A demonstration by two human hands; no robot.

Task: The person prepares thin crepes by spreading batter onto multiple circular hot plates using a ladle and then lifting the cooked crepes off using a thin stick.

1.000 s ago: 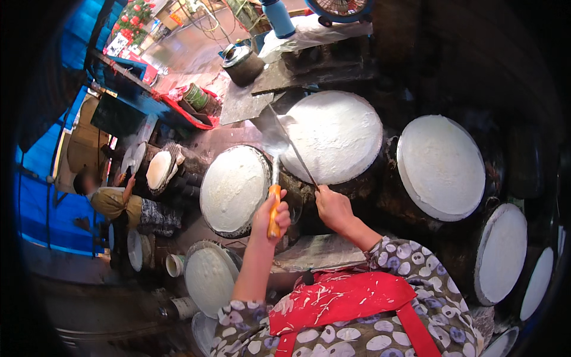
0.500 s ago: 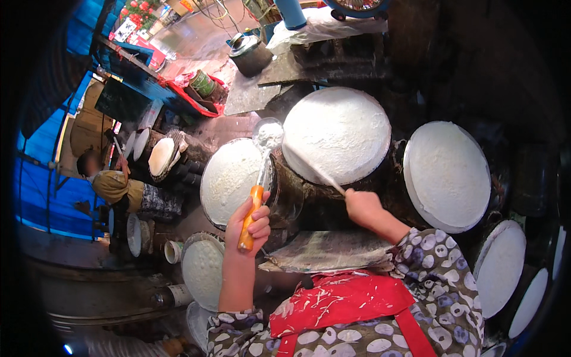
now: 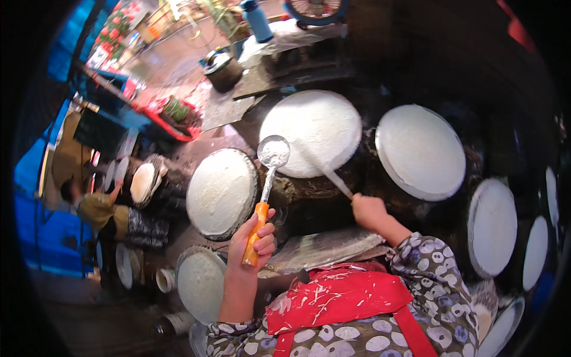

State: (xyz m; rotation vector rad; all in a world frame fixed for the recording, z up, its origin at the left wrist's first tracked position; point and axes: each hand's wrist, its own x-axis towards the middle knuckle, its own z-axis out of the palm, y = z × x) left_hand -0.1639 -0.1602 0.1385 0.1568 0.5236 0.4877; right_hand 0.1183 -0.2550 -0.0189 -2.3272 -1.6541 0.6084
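Observation:
My left hand (image 3: 242, 247) is closed round the orange handle of a ladle (image 3: 274, 152). White, lumpy batter sits in its bowl, above the left rim of the middle round pan (image 3: 324, 128). That pan is covered by a white layer. My right hand (image 3: 370, 213) grips a long, flat spatula (image 3: 339, 183), its far end reaching over the near part of the same white layer. Whether the blade touches it I cannot tell. To the left stands another white-covered round pan (image 3: 221, 193), and to the right a third (image 3: 421, 152).
Several more white-covered rounds stand at the right, one of them (image 3: 492, 227) near my elbow. A pan (image 3: 202, 285) is beside my left forearm. Further off are a dark kettle (image 3: 221, 70), a blue bottle (image 3: 257, 21) and a person (image 3: 101, 211) at far left.
The view has shifted, so the pans and the far items sit further left in the picture. Both hands keep their hold on the ladle and the spatula.

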